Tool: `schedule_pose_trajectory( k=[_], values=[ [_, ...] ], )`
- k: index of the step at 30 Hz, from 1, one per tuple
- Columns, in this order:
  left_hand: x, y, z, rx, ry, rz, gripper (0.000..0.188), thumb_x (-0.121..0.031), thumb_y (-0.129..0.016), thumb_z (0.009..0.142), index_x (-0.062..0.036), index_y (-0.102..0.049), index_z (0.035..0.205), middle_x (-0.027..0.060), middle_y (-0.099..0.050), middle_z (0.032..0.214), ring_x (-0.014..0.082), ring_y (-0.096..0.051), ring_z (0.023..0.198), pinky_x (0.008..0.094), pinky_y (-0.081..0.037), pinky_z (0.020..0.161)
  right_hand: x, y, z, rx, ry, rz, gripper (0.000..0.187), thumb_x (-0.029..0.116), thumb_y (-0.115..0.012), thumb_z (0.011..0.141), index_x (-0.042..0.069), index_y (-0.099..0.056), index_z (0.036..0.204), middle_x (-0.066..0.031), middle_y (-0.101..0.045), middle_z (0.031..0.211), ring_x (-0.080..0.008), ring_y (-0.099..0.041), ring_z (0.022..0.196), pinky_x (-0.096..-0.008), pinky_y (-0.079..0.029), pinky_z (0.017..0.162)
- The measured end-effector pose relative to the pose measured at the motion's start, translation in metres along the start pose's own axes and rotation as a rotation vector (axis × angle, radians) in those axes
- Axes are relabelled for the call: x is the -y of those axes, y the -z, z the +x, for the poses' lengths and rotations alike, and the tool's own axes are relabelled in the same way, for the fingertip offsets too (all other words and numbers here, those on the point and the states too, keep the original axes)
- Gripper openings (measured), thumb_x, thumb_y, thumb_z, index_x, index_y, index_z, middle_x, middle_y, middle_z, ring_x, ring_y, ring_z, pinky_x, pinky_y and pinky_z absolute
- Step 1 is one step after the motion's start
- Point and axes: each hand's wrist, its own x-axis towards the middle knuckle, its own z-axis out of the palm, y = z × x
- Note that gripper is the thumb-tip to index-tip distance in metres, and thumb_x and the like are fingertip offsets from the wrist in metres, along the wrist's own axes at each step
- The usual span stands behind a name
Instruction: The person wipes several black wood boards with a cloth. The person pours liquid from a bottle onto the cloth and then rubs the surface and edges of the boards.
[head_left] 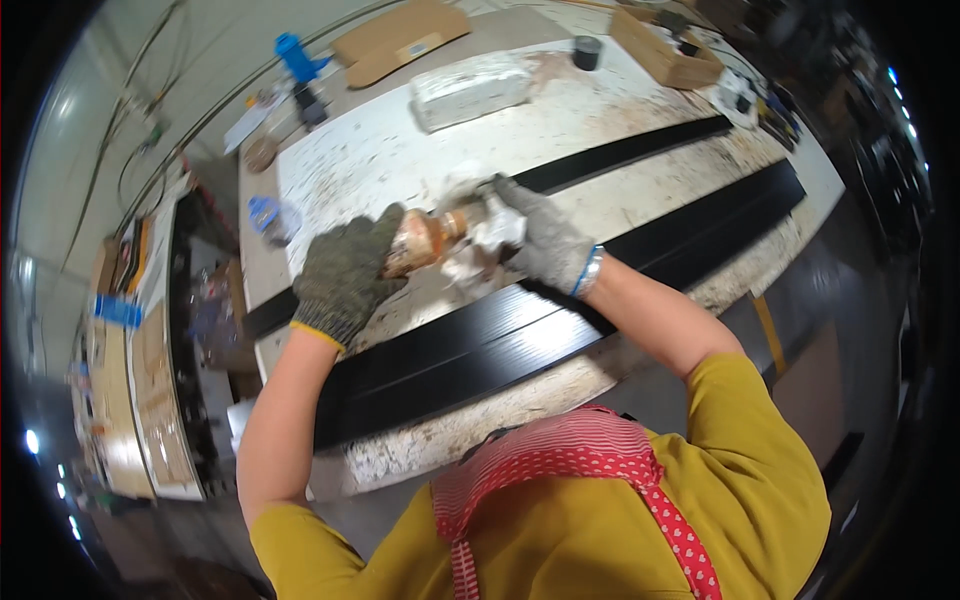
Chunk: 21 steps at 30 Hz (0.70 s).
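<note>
Both gloved grips close on a bottle [425,238] and white rag [497,230] over black panels [560,320] on a speckled workbench [400,150].

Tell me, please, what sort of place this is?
Probably a workshop: a paint-spattered workbench carries long black panels, and gloved hands, left and right, hold an amber bottle and a rag.
</note>
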Motion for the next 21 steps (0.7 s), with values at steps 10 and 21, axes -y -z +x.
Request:
schedule_pose_trajectory(
  k=[10,21],
  values=[
    [0.110,-0.153,0.123,-0.333,0.132,-0.195,0.049,-0.027,-0.070,0.085,-0.0034,-0.052,0.124,0.0152,-0.061,0.119,0.0287,-0.062,0.106,0.0381,-0.050,0.091,0.003,-0.001,-0.025,-0.039,0.136,0.220,0.029,0.036,-0.052,0.100,0.010,-0.060,0.112,-0.0055,-0.066,0.101,-0.0198,-0.065,0.088,-0.0343,-0.056,0.078],
    [0.185,-0.236,0.225,-0.722,0.384,-0.728,0.069,-0.021,-0.087,0.069,-0.0020,-0.053,0.126,0.0119,-0.061,0.118,0.0220,-0.063,0.099,0.0355,-0.055,0.083,-0.017,0.022,-0.075,-0.268,0.244,0.150,0.039,0.031,-0.054,0.099,0.002,-0.056,0.125,-0.0086,-0.064,0.116,-0.0195,-0.063,0.108,-0.0338,-0.051,0.096]
  ],
)
